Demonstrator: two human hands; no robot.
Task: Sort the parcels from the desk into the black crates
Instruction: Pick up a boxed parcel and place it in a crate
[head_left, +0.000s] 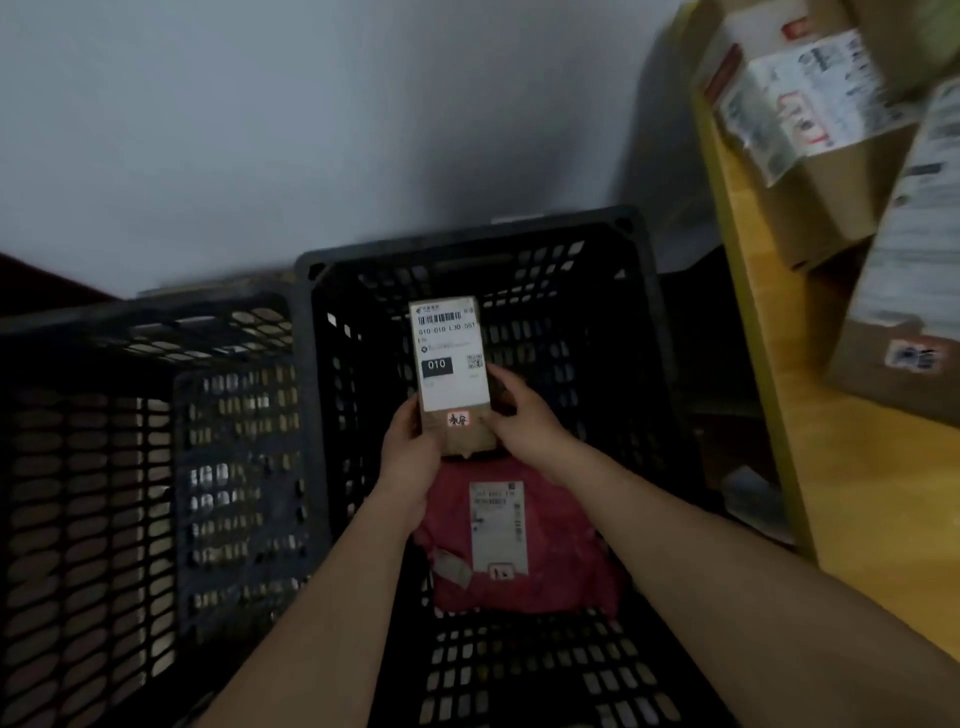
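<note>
We record two bare forearms entering from the lower edge of the head view, each uncovered along its whole visible length. No sleeve edge shows on either arm within the frame. The left hand (410, 447) and the right hand (519, 415) are both ungloved. We see no ring, watch, strap or bracelet at either wrist. Fingernails are too small and dim for us to assess. The rest of the person lies outside the frame.

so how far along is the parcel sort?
Done: a red parcel lies in the middle crate. In hand: left hand and right hand hold a small box over that crate. Left: several boxes on the desk.
</note>
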